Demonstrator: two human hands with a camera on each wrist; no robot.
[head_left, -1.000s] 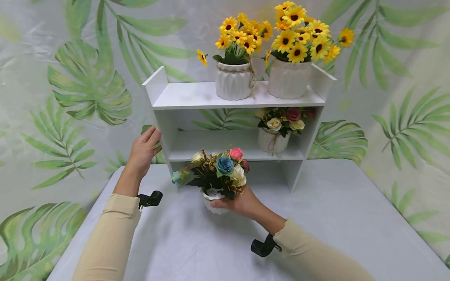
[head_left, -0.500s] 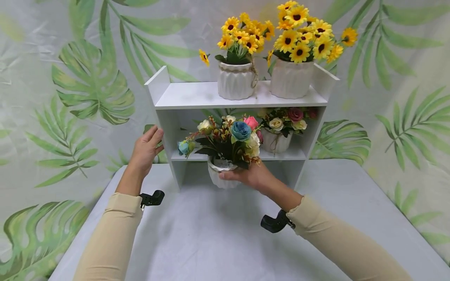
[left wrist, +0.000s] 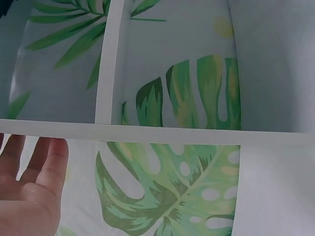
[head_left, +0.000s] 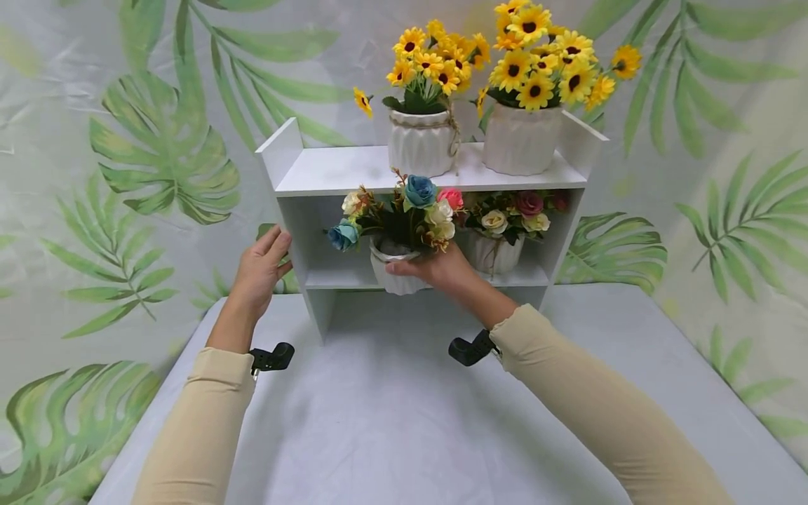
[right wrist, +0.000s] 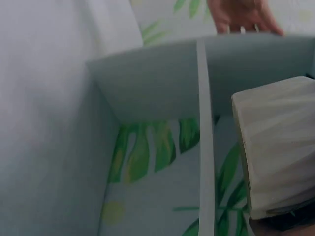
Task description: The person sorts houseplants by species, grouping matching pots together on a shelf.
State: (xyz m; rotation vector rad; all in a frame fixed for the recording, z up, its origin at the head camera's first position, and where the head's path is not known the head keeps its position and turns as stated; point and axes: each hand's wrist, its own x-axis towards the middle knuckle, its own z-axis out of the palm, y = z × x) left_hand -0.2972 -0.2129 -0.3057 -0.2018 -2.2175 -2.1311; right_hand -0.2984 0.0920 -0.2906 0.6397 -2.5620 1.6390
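In the head view my right hand (head_left: 442,270) grips a white ceramic flowerpot (head_left: 396,277) by its right side, thumb across the front. Blue, pink and cream artificial roses (head_left: 419,203) fill it. The pot is at the front edge of the middle shelf (head_left: 341,277); whether it touches the board I cannot tell. The right wrist view shows the pot's pale wall (right wrist: 280,147) close to the shelf board (right wrist: 204,123). My left hand (head_left: 259,270) is at the shelf unit's left side panel (head_left: 293,238), fingers extended against its edge, holding nothing.
On the top shelf (head_left: 334,168) stand two white pots of yellow sunflowers, a left one (head_left: 419,144) and a right one (head_left: 522,140). Another rose pot (head_left: 495,249) sits at the right of the middle shelf. A pale cloth covers the table (head_left: 379,421).
My right hand has lifted the rose pot from low in front of the unit up and forward to the middle shelf's height. The left hand has stayed at the side panel.
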